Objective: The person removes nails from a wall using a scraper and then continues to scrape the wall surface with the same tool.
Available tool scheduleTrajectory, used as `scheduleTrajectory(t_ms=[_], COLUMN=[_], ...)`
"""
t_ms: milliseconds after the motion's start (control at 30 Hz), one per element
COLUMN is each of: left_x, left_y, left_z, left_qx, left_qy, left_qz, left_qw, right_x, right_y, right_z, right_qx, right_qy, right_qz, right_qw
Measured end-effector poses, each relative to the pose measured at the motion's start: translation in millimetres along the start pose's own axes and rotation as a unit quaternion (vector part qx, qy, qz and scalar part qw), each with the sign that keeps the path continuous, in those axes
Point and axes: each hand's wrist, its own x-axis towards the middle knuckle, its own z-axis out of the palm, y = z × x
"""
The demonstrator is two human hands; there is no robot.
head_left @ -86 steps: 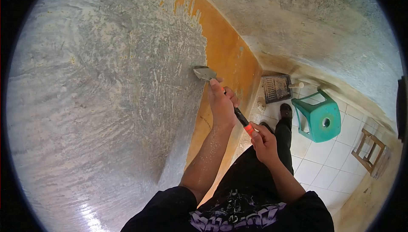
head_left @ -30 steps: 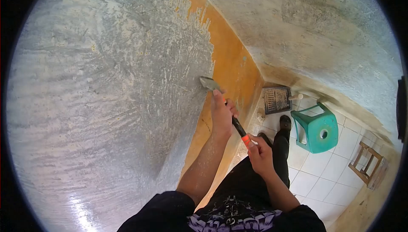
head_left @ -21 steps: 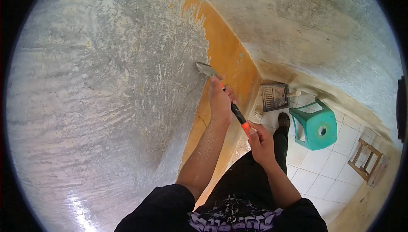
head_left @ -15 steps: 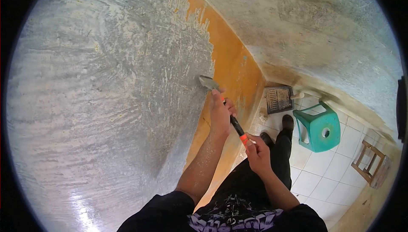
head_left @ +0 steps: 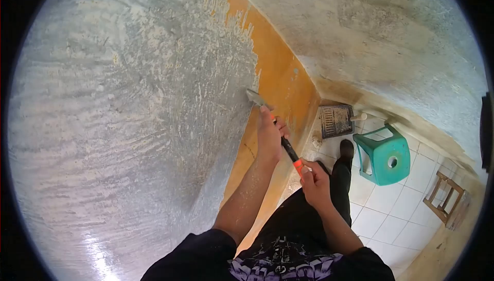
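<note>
My left hand (head_left: 269, 134) is wrapped round the upper handle of a scraper (head_left: 289, 148), close behind its metal blade. My right hand (head_left: 315, 184) grips the orange lower end of the same black-and-orange handle. The blade's tip overlaps the edge where the rough, scraped grey part of the wall (head_left: 175, 111) borders a strip of orange paint (head_left: 280, 67). Pale flecks cling to my left forearm.
A dark ridged tray (head_left: 337, 121) lies on the tiled floor (head_left: 386, 204) by the wall corner. Close to my feet stands a green plastic stool (head_left: 391, 160). Further right, a small wooden frame (head_left: 443, 196) leans near the opposite wall. Another mottled wall (head_left: 370, 34) rises at upper right.
The scraper's blade has shifted slightly right and looks narrower, turned more edge-on. Both hands have moved a little right and down with the handle, keeping their grip.
</note>
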Motion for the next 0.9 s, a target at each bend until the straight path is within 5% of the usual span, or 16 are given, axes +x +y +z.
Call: scheduleTrajectory(t_ms=[167, 567, 900], left_x=[3, -15, -3], left_y=[-11, -6, 1], left_z=[0, -21, -11], left_qx=[-0.019, 0.020, 0.003], left_qy=[-0.003, 0.000, -0.018], left_qz=[0.036, 0.017, 0.029], left_qw=[0.999, 1.000, 0.999], right_x=[8, -19, -5], right_y=[3, 24, 14], right_z=[-9, 10, 16], right_qx=[-0.053, 0.032, 0.035], right_qy=[0.010, -0.016, -0.006], right_qz=[-0.047, 0.036, 0.003], right_qw=[0.997, 0.999, 0.999])
